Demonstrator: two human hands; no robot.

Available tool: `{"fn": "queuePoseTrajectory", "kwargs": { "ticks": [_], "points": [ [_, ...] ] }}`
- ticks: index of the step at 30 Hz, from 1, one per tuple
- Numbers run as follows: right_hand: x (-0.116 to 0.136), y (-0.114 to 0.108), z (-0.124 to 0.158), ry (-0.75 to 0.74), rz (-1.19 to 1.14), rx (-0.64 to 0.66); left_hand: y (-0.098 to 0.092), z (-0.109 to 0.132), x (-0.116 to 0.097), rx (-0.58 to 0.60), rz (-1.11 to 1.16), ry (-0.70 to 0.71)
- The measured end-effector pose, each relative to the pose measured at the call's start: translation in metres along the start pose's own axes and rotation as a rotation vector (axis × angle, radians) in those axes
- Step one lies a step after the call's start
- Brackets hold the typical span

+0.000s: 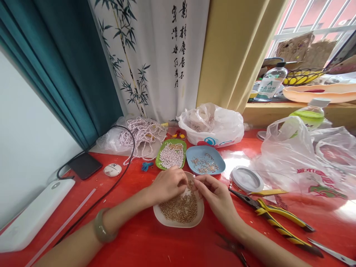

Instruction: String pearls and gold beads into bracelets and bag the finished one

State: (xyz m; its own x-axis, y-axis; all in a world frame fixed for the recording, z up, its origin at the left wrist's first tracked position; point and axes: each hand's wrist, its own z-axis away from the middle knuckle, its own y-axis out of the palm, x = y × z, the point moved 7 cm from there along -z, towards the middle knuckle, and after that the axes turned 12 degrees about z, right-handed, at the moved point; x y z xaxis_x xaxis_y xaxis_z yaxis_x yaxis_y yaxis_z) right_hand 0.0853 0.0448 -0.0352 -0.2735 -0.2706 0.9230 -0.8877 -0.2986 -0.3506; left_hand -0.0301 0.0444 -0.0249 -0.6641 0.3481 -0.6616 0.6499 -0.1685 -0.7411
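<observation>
Both hands are over a pale dish (164, 219) of small gold beads (180, 207). My left hand (168, 186), with a jade-coloured bangle (102, 226) on its wrist, has its fingers curled together above the dish's far part; what they hold is hidden. At the dish's right rim, my right hand (215, 193) pinches a tiny white pearl bead (194, 177) between thumb and forefinger. Behind the hands stand a green tray (157, 163) of pink-white pearl beads (171, 155) and a blue tray (191, 152) with small metal pieces (205, 164).
Yellow-and-black pliers (278, 215), a grey lid (247, 179) and dark cutters (232, 246) lie rightward. Pearl strands (139, 133) and plastic bags (214, 126) are at the back. A black cable (116, 181), phone (85, 165) and white power bank (36, 215) are at left.
</observation>
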Motion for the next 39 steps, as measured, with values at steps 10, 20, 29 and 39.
{"fn": "queuePoseTrajectory", "kwargs": {
  "ticks": [10, 20, 29, 39],
  "points": [
    [0.003, 0.006, 0.004, 0.02, 0.032, 0.07, 0.003, 0.001, 0.024, -0.087, 1.252, -0.416],
    [0.005, 0.009, 0.005, 0.029, 0.056, 0.097, 0.015, 0.001, 0.025, -0.051, 1.451, -0.381],
    [0.007, 0.007, 0.006, 0.022, 0.036, 0.083, 0.016, 0.001, 0.028, -0.043, 1.447, -0.38],
    [0.007, 0.008, 0.005, 0.018, 0.032, 0.098, 0.016, -0.001, 0.03, -0.066, 1.479, -0.34]
  ]
}}
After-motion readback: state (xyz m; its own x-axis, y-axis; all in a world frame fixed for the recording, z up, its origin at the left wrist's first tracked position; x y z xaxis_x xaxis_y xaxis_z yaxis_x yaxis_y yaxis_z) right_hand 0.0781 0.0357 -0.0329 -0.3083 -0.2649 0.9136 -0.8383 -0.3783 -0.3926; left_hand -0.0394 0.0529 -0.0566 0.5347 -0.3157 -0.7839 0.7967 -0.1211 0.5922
